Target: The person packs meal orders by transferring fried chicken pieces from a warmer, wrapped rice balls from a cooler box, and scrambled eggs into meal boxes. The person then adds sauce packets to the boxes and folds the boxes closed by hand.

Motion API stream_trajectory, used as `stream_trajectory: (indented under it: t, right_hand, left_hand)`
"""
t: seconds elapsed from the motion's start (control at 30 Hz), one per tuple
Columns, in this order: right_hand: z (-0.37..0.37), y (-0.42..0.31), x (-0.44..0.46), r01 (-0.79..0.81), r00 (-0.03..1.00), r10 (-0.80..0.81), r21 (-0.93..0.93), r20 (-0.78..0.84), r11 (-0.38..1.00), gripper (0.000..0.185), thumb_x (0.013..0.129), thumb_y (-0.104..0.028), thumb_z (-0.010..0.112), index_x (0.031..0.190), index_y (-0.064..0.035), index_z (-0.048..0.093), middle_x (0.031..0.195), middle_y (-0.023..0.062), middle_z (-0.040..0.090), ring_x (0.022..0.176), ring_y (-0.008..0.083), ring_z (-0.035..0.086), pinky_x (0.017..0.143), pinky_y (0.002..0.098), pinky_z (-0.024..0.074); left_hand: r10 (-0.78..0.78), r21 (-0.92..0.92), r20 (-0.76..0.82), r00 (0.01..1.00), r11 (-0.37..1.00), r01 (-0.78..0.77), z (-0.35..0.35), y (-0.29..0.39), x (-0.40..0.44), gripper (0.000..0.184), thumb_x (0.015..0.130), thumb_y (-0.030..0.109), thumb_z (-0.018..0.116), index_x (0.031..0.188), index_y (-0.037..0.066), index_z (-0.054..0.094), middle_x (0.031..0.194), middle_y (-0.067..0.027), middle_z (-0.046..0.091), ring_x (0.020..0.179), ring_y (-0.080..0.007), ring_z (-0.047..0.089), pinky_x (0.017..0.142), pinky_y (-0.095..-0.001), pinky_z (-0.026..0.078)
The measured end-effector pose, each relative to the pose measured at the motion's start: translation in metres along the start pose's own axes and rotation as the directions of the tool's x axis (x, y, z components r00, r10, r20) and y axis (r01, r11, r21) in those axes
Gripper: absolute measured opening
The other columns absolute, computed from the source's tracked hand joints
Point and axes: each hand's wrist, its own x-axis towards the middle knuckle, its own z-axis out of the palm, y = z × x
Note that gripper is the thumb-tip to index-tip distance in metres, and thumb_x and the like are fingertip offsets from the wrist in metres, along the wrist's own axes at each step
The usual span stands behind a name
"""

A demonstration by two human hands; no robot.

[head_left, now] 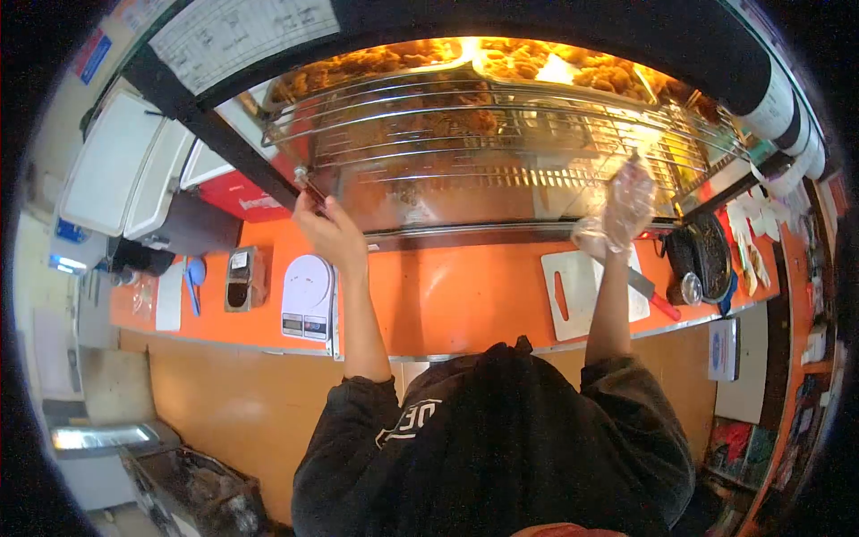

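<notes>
My left hand point(331, 230) is bare and closed at the lower left corner of a lit glass display case point(420, 234), its fingers round a small metal-ended handle point(309, 183). My right hand point(626, 210) wears a clear plastic glove and is raised at the right side of the case, in front of the wire rack point(403, 125). Motion and glare blur its fingers, so I cannot make out whether it holds anything. Browned food pieces point(376, 63) lie on trays at the top of the case.
On the orange counter point(447, 295) are a white scale point(307, 291), a clear container point(240, 285) and a blue spoon point(195, 277). A white cutting board point(582, 286) and a red-handled knife point(660, 302) lie below my right hand, left of a black bag-like container point(707, 255).
</notes>
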Motion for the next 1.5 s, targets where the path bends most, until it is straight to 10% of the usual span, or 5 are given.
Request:
stream_trajectory:
  t: [0.17, 0.43, 0.8, 0.87, 1.5]
  right_hand:
    - [-0.026, -0.045, 0.04, -0.099, 0.975, -0.164, -0.952, -0.151, 0.288, 0.027, 0.075, 0.001, 0.051, 0.102, 0.0029, 0.05, 0.105, 0.0136, 0.052, 0.097, 0.0194, 0.049, 0.078, 0.025, 0.0397]
    - [-0.19, -0.022, 0.09, 0.318, 0.872, -0.219, -0.847, 0.437, -0.425, 0.04, 0.081, -0.017, 0.046, 0.12, -0.009, 0.04, 0.111, 0.0076, 0.049, 0.089, 0.0202, 0.052, 0.071, 0.032, 0.0449]
    - [0.215, -0.099, -0.063, 0.606, 0.493, 0.365, -0.612, 0.79, 0.508, 0.038, 0.079, -0.031, 0.046, 0.107, -0.0052, 0.044, 0.111, 0.0153, 0.046, 0.101, 0.0302, 0.045, 0.085, 0.038, 0.0362]
    - [0.271, -0.067, -0.063, 0.559, 0.571, 0.218, -0.57, 0.791, 0.602, 0.046, 0.078, -0.04, 0.042, 0.11, -0.0066, 0.043, 0.11, 0.0184, 0.046, 0.104, 0.0311, 0.043, 0.088, 0.0397, 0.0335]
    - [0.325, 0.019, -0.001, 0.477, 0.486, 0.714, -0.837, 0.505, 0.267, 0.062, 0.075, -0.055, 0.039, 0.115, -0.0079, 0.043, 0.114, 0.0172, 0.046, 0.107, 0.0294, 0.044, 0.089, 0.0409, 0.0341]
  left_hand:
    - [-0.245, -0.3, 0.194, 0.95, 0.907, 0.295, 0.009, -0.009, -0.002, 0.02, 0.08, 0.011, 0.052, 0.093, -0.004, 0.049, 0.087, -0.0149, 0.054, 0.078, -0.0253, 0.054, 0.069, -0.0321, 0.042]
    - [0.052, -0.412, 0.33, 0.943, 0.906, 0.095, 0.026, 0.082, -0.037, 0.011, 0.073, 0.009, 0.058, 0.079, 0.002, 0.051, 0.072, -0.0126, 0.053, 0.065, -0.0282, 0.053, 0.056, -0.0341, 0.042]
    - [-0.004, -0.585, -0.068, 0.998, 0.81, -0.037, 0.126, 0.119, -0.186, 0.017, 0.075, 0.014, 0.055, 0.086, 0.002, 0.05, 0.078, -0.0101, 0.053, 0.065, -0.0227, 0.054, 0.054, -0.0312, 0.043]
    - [0.141, -0.677, 0.4, 0.905, 0.712, 0.189, 0.076, 0.09, -0.157, 0.028, 0.076, 0.013, 0.057, 0.098, 0.001, 0.045, 0.088, -0.0126, 0.048, 0.081, -0.0191, 0.048, 0.066, -0.0287, 0.041]
    - [-0.079, -0.242, 0.893, 0.443, 0.747, 0.62, -0.123, -0.11, -0.179, 0.021, 0.074, 0.007, 0.06, 0.091, 0.001, 0.05, 0.081, -0.0079, 0.055, 0.07, -0.0153, 0.054, 0.059, -0.025, 0.043]
